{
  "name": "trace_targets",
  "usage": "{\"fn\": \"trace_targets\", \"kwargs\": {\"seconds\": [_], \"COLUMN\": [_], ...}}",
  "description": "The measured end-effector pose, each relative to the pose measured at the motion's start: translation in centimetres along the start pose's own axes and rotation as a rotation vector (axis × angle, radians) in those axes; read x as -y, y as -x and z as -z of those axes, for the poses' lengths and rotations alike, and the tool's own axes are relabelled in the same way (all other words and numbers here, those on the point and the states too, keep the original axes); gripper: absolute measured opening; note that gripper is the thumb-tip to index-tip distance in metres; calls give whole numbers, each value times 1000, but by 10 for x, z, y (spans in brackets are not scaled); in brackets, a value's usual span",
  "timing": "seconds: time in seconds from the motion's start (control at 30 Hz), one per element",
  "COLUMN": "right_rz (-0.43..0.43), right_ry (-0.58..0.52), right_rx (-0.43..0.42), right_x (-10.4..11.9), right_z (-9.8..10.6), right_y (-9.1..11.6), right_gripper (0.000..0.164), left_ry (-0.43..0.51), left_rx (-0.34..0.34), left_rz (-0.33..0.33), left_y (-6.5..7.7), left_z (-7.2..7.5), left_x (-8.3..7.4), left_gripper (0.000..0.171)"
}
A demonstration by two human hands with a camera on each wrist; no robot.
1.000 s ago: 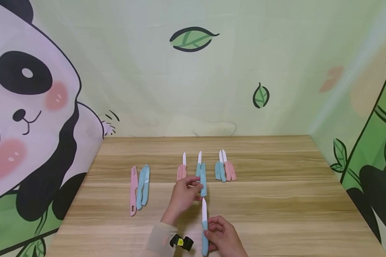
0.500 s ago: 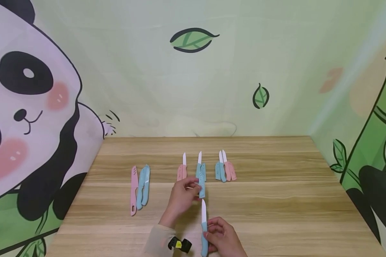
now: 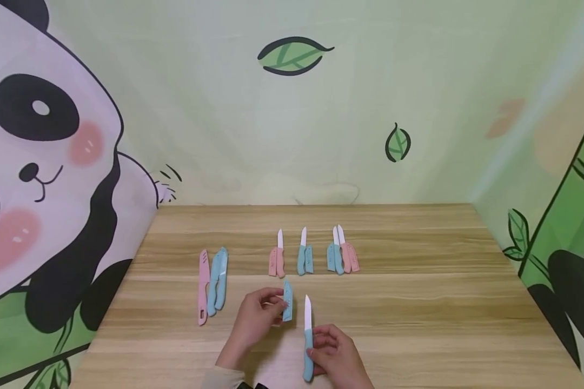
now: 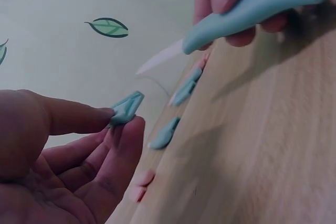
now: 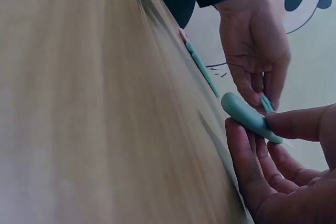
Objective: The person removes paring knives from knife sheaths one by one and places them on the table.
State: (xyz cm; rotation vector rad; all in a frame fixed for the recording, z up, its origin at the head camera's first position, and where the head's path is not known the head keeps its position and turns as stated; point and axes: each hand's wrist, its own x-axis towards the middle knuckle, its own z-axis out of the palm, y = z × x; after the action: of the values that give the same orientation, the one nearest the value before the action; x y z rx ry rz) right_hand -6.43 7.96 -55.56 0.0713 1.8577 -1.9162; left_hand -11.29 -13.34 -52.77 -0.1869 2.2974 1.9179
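Note:
My left hand (image 3: 259, 314) pinches a blue knife sheath (image 3: 287, 300) between thumb and fingers, lifted above the wooden table. To its right, my right hand (image 3: 338, 354) holds a knife with a blue handle (image 3: 309, 354) and a bare white blade (image 3: 308, 312) pointing away from me. Sheath and knife are apart, side by side. In the left wrist view the sheath (image 4: 126, 108) shows end-on near the blade tip (image 4: 157, 60). In the right wrist view thumb and fingers pinch the knife handle (image 5: 247, 115), and the blade is mostly hidden.
Farther back on the table (image 3: 418, 302) lie a pink knife (image 3: 280, 259) and a blue knife (image 3: 302, 256), each beside its sheath, and a blue-and-pink pair (image 3: 342, 254) with sheaths. At left lie a pink sheathed knife (image 3: 203, 286) and two blue sheathed knives (image 3: 217, 281).
My left hand has drawn the blue sheath left and toward me, away from the blue knife and sheath at the back. My right hand and its knife have barely moved.

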Motion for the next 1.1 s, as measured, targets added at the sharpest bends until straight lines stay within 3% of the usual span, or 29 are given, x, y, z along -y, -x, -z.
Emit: {"fn": "trace_targets", "kwargs": {"seconds": [0.27,0.6,0.9,1.1], "right_rz": [53,84,106,138], "right_ry": [22,135,219,352], "right_rx": [3,-22,-20,-53], "right_x": [6,10,12,15], "right_z": [-9,-23,-36,-42], "right_y": [-5,-18,-24,-27], "right_gripper": [48,47,47,46], "left_ry": [-220,-299,-414,-486], "left_rx": [30,104,72,59], "left_rz": [-5,107,54,21], "left_y": [18,31,38,38], "left_z": [12,21,17,13], "left_x": [8,17,13,11], "left_gripper": [26,25,21,22]}}
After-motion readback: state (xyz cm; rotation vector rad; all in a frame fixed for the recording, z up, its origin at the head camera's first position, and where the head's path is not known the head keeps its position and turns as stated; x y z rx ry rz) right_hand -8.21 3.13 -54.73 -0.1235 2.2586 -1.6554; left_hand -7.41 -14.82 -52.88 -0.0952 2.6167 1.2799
